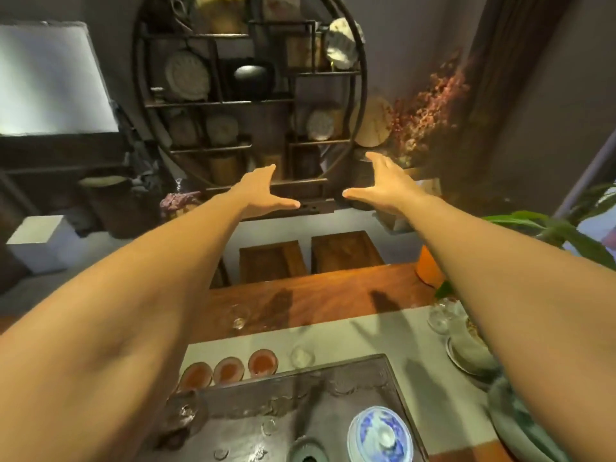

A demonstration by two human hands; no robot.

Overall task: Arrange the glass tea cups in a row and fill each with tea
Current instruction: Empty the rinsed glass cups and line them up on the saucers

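Three glass tea cups [228,369] stand in a row on the pale cloth runner [383,331], just beyond the far edge of the dark tea tray [333,395]. Each is small, round and clear, and holds reddish-amber tea that glows through its walls. A fourth clear cup [302,356] stands just right of the row with no colour in it, and another clear cup [239,316] sits farther off on the bare wood of the table [326,295], apart from the rest.

Both arms reach forward, well above the table. The left hand [263,191] and the right hand [383,185] are spread flat with straight fingers and thumbs pointing toward each other — neither holds or touches anything.

The tray is dark, matte and carved along its border, with small wet-looking glints on its surface. On its near right part sits a blue-and-white porcelain lidded bowl [380,435], glossy and round. The table is warm, polished wood. Clear glassware [441,315] stands at the right side of the runner, partly hidden by the right forearm.

Beyond the table are two wooden stools [310,255], and behind them a round dark shelf [246,95] holding pale discs and jars. Dried reddish flowers [430,108] rise to its right — green leaves [550,228] enter from the right edge.
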